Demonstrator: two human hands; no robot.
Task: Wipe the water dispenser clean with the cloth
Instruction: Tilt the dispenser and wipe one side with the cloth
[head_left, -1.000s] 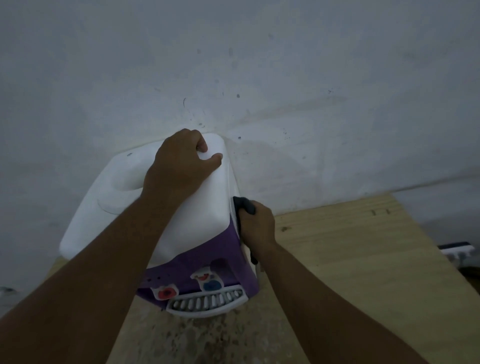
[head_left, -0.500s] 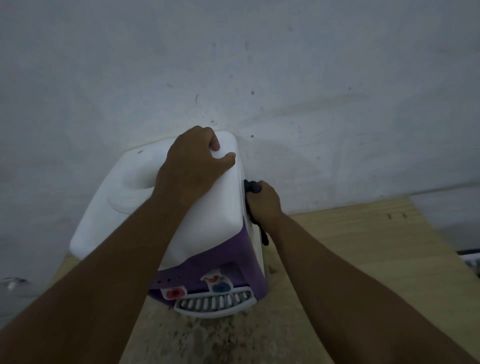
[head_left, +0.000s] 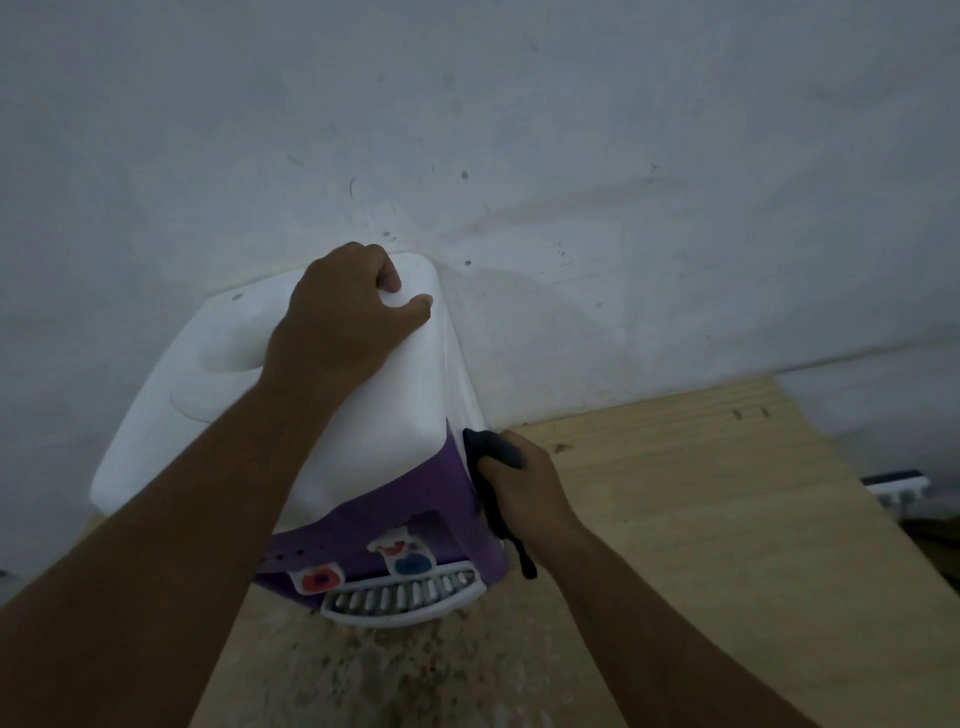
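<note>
A white water dispenser (head_left: 208, 415) with a purple front, red and blue taps and a white drip grille stands on a wooden table against the wall. My left hand (head_left: 343, 317) rests on its top near the back right corner, fingers curled over the back edge and thumb pressed on the top. My right hand (head_left: 524, 483) grips a dark cloth (head_left: 493, 452) and holds it against the dispenser's right side, low down near the purple part. A tail of the cloth hangs below my wrist.
The wooden table (head_left: 701, 519) stretches out to the right of the dispenser; its front part is stained and worn. A pale wall (head_left: 571, 156) stands right behind. A white object (head_left: 896, 486) lies beyond the table's right edge.
My right hand with the cloth went up the dispenser's right side and has come back down to the lower part. My left hand has stayed on the top.
</note>
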